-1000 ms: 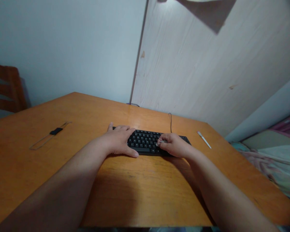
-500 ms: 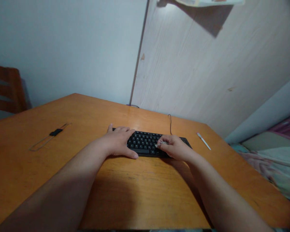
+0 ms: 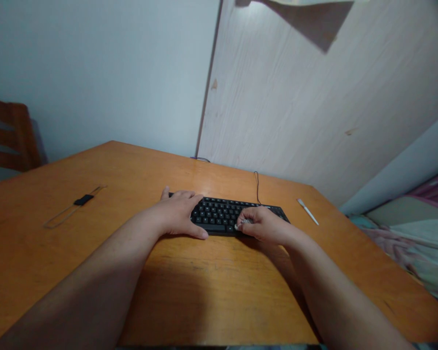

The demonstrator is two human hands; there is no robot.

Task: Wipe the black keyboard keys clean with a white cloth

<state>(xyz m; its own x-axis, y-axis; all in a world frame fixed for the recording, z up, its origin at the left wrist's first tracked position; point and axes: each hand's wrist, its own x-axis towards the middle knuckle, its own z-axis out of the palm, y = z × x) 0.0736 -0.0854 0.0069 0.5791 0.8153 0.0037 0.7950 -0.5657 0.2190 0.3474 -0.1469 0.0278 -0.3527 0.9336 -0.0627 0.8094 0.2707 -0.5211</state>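
Observation:
A black keyboard [image 3: 219, 214] lies on the wooden table, partly covered by both hands. My left hand [image 3: 180, 214] rests spread over its left end, thumb stretched along the front edge. Over the right part of the keys, my right hand [image 3: 259, 223] is closed in a pinch. Between its fingertips shows a small, crumpled, whitish-grey wad [image 3: 244, 222], like tissue or cloth; its exact kind cannot be made out. The wad touches or hovers just over keys right of the space bar.
Left on the table [image 3: 95, 262] lies a long wire loop with a black middle piece [image 3: 83, 200]. A slim white stick-like tool [image 3: 307, 212] lies to the right. The keyboard's cable [image 3: 257, 187] runs back toward the wall. A wooden chair [image 3: 20, 133] stands far left.
My right hand has shifted slightly toward me over the keys, with the whitish wad in its fingers. My left hand stays in place on the keyboard.

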